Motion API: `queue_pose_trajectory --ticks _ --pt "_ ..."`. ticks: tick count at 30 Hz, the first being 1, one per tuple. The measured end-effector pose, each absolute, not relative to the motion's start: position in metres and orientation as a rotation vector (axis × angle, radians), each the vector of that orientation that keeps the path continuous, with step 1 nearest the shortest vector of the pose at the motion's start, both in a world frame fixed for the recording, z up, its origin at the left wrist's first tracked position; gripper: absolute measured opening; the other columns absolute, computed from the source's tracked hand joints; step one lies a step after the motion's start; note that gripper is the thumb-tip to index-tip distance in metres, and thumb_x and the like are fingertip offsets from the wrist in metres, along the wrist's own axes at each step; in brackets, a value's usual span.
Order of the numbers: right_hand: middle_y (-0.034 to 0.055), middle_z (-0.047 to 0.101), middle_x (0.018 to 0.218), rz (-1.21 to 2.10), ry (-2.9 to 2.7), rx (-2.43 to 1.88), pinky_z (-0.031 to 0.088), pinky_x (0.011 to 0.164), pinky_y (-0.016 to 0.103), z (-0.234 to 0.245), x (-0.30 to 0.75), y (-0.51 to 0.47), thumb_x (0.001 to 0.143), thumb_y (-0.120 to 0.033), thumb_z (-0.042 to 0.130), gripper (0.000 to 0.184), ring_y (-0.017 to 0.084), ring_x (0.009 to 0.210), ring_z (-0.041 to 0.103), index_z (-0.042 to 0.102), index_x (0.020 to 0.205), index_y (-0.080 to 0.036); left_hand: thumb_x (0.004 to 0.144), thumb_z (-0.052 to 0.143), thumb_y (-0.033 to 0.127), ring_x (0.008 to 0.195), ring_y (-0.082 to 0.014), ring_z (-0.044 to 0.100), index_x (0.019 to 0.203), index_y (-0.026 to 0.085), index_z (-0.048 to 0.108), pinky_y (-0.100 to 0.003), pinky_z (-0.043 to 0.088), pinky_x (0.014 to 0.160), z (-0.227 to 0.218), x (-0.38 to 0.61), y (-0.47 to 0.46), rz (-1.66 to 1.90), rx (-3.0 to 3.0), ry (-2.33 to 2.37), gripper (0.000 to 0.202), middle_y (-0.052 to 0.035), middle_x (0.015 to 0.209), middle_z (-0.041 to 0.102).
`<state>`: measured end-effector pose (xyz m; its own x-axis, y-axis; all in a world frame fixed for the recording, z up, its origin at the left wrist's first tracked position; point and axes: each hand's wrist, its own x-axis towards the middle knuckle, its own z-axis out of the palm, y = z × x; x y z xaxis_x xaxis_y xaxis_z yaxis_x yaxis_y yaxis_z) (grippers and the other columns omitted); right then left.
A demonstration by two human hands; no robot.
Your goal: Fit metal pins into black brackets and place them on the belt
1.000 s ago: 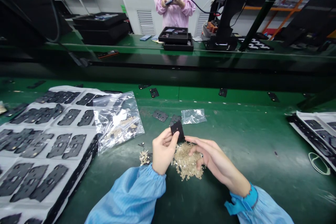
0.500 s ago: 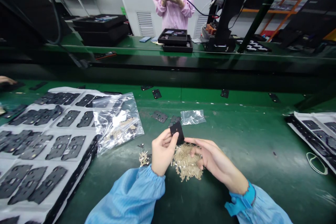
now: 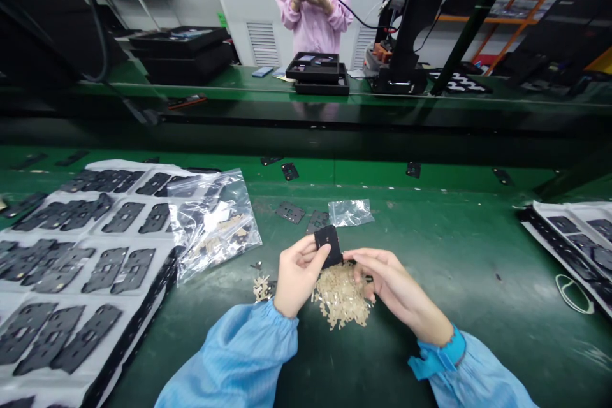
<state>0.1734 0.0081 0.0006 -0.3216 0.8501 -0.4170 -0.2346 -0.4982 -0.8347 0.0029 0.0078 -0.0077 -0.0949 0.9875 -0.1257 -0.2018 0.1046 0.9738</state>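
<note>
- The left hand [image 3: 297, 277] is closed in a pinch, thumb against fingers, gripping a small black plate [image 3: 335, 246], which is tilted above the table [image 3: 459, 248].
- The right hand [image 3: 394, 277] is loosely curled, its index fingertip at the plate's lower right edge; I cannot tell whether it pinches anything.
- Under the plate and beside the right fingers lies a pile of small beige pieces [image 3: 342, 303].
- Left of it, near the left wrist, sits a smaller beige cluster [image 3: 261, 289].
- Just beyond the hands lie two dark plates [image 3: 289, 212] and a small clear bag [image 3: 350, 212].
- Farther left, a larger clear bag [image 3: 217, 223] holding beige pieces overlaps a white-lined tray [image 3: 119, 240] of dark plates.
- At far right, a pale loop [image 3: 580, 311] lies beside another tray [image 3: 549, 206].
- Across the bench, a person in pink [image 3: 313, 32] holds dark devices behind stacked black trays [image 3: 313, 70].
</note>
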Motion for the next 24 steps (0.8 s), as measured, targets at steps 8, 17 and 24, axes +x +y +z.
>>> queue_pose_trajectory --ticks 8,17,24 --pt "-0.0025 0.052 0.051 1.747 -0.942 -1.280 0.033 0.031 0.015 -0.009 0.163 0.006 0.067 -0.038 0.075 0.027 0.006 0.041 0.042 0.067 0.075 -0.013 0.071 0.070 0.030 0.076 -0.0183 0.069 0.093 0.011 0.067 -0.019 0.052 0.057 0.002 0.004 0.006 1.162 0.904 1.191 0.029 -0.0103 0.089 0.073" --pt "-0.0046 0.051 0.047 1.879 -0.845 -1.202 0.029 0.030 0.014 -0.008 0.167 0.006 0.067 -0.035 0.076 0.025 0.003 0.033 0.037 0.067 0.075 -0.013 0.072 0.069 0.030 0.071 -0.0149 0.068 0.103 0.014 0.066 -0.013 0.042 0.044 -0.003 0.001 0.007 1.107 0.837 1.140 0.035 -0.0104 0.094 0.072" --pt "-0.0038 0.051 0.051 2.071 -0.720 -1.077 0.026 0.032 0.011 -0.011 0.171 0.008 0.069 -0.027 0.075 0.018 0.003 0.038 0.040 0.066 0.077 -0.013 0.073 0.069 0.027 0.079 -0.0181 0.069 0.101 0.012 0.065 -0.019 0.053 0.059 -0.002 0.003 0.005 1.102 0.718 0.983 0.032 -0.0115 0.097 0.071"
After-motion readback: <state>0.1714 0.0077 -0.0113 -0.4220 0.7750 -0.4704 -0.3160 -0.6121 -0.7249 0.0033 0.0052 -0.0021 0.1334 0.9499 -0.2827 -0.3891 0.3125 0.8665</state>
